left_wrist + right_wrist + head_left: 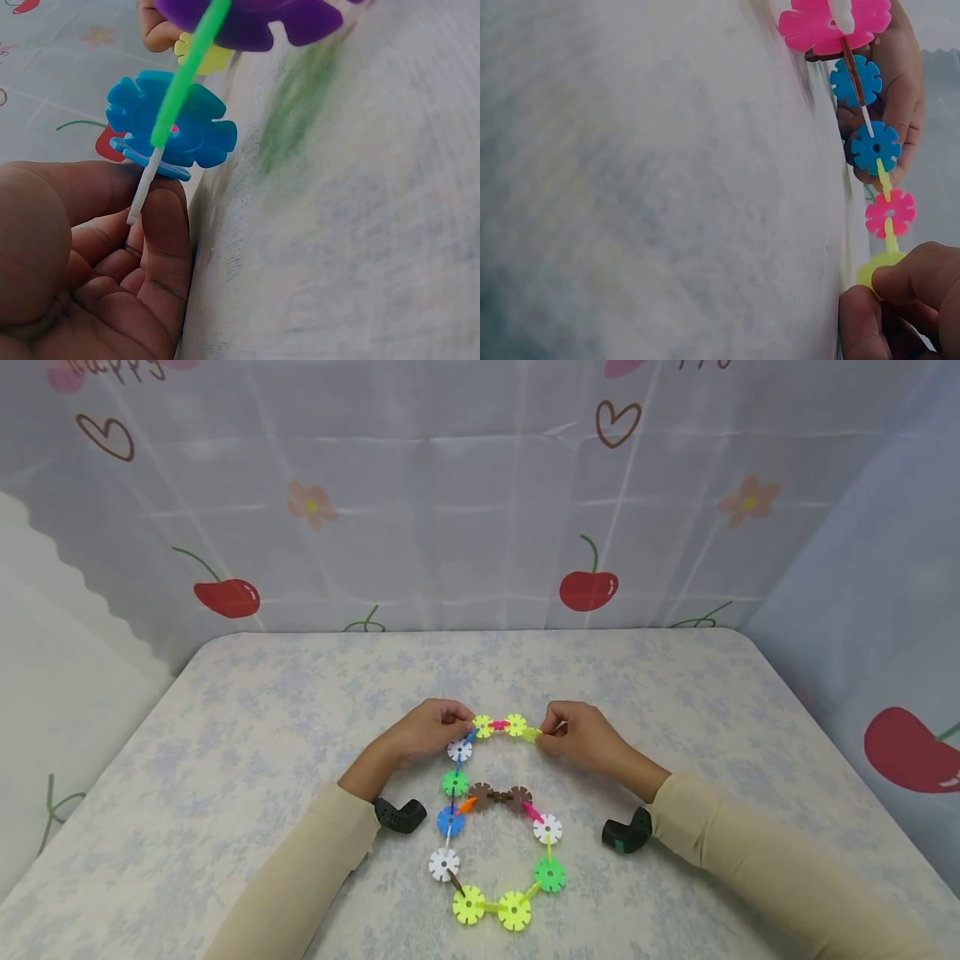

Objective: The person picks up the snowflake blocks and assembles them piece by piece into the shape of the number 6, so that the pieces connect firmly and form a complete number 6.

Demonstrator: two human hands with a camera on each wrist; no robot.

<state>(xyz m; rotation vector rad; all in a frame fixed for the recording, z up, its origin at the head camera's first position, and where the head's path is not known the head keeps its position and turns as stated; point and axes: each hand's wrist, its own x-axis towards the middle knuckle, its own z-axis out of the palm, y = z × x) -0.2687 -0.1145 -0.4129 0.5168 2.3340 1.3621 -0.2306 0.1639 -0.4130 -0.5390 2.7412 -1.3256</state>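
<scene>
Notched plastic snowflake discs are slotted together into a chain on the table. My left hand (pixel 426 728) pinches a blue disc (pixel 142 159) at the chain's upper left bend, beside a white disc (pixel 460 750). At the free right end, my right hand (pixel 588 737) pinches a yellow disc (pixel 876 271) between thumb and fingers. Between the hands run a yellow disc (pixel 482 727), a pink disc (pixel 498 726) and another yellow disc (pixel 515 724). Below them, a blue disc (pixel 452 821) joins the upper curve to a closed loop with brown discs (pixel 519 797) along its top.
The table (pixel 262 727) has a pale floral cover. Black wrist-worn devices (pixel 401 816) sit by both cuffs. Behind the table hangs a curtain (pixel 450 527) printed with cherries, flowers and hearts.
</scene>
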